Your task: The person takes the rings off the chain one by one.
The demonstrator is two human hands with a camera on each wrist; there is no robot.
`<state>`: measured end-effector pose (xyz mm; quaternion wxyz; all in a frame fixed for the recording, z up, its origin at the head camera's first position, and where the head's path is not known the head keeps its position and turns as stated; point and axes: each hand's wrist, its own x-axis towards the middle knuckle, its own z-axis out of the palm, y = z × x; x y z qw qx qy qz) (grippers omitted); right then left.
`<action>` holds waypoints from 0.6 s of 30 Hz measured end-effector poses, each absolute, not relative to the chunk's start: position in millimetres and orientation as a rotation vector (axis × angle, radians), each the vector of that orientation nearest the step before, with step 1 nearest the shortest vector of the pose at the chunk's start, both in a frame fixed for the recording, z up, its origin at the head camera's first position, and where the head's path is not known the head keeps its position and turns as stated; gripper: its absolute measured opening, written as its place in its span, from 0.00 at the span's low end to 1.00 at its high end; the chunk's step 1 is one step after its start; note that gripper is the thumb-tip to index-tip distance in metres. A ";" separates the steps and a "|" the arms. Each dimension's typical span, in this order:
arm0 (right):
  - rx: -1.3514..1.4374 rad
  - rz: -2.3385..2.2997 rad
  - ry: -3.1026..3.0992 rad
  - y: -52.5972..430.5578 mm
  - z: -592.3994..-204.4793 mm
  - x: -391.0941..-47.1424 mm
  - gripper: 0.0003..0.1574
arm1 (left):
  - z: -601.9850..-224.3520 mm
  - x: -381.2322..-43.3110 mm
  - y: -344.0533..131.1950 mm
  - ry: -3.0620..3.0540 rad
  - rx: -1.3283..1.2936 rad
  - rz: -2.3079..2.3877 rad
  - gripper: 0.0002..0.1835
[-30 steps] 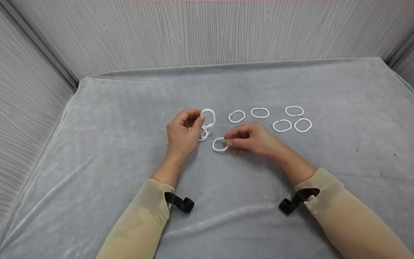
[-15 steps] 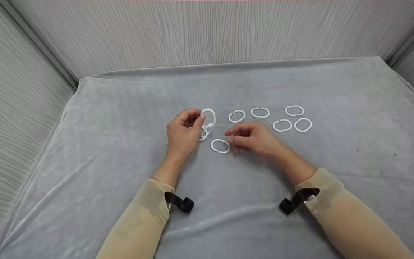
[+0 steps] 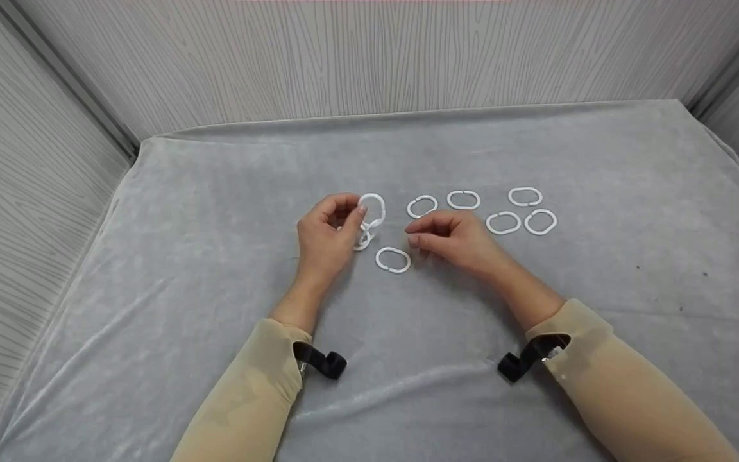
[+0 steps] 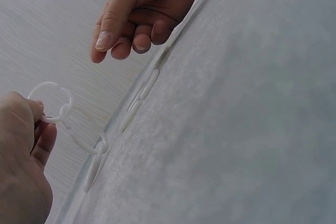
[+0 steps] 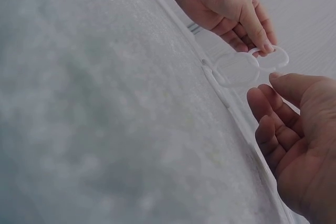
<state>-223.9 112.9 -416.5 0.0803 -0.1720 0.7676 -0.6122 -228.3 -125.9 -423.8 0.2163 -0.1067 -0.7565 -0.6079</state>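
Note:
My left hand (image 3: 328, 237) pinches the upper white oval curtain ring (image 3: 382, 208) between thumb and fingers. From it hangs a short chain; the left wrist view shows a second ring (image 4: 79, 137) linked below and a lower ring (image 4: 92, 172) reaching the cloth. A loose curtain ring (image 3: 379, 262), with a small split in its rim, lies flat on the cloth just nearer to me. Above and right of that ring is my right hand (image 3: 462, 242), fingers loosely bent and holding nothing. In the right wrist view its thumb appears close to the held ring (image 5: 283, 56).
Two loose rings, one at left (image 3: 434, 202) and one beside it (image 3: 464, 206), lie beyond my right hand. Several more, among them a ring (image 3: 525, 205), lie farther right. Grey cloth (image 3: 215, 256) covers the table; pale panels (image 3: 369, 58) stand behind and at the sides.
My right hand has let go of the loose ring, which now lies flat on the cloth, and has drawn slightly up and away. The left hand keeps its hold, nearly still.

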 end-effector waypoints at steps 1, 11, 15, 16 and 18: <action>-0.510 -1.842 2.295 112.6 -416.2 -223.8 0.14 | -423.7 -228.3 -126.0 -2.095 -0.301 -1.686 0.05; -0.506 -1.909 2.327 112.8 -416.0 -225.5 0.13 | -423.5 -227.9 -125.7 -2.159 -0.396 -1.712 0.07; -0.515 -1.920 2.354 113.0 -415.4 -225.6 0.12 | -423.2 -226.9 -125.1 -2.191 -0.456 -1.726 0.07; -0.514 -1.923 2.361 112.9 -415.3 -225.5 0.12 | -423.1 -226.7 -124.9 -2.198 -0.474 -1.726 0.07; -0.514 -1.935 2.367 112.7 -415.0 -225.2 0.12 | -423.2 -226.6 -124.6 -2.215 -0.513 -1.721 0.07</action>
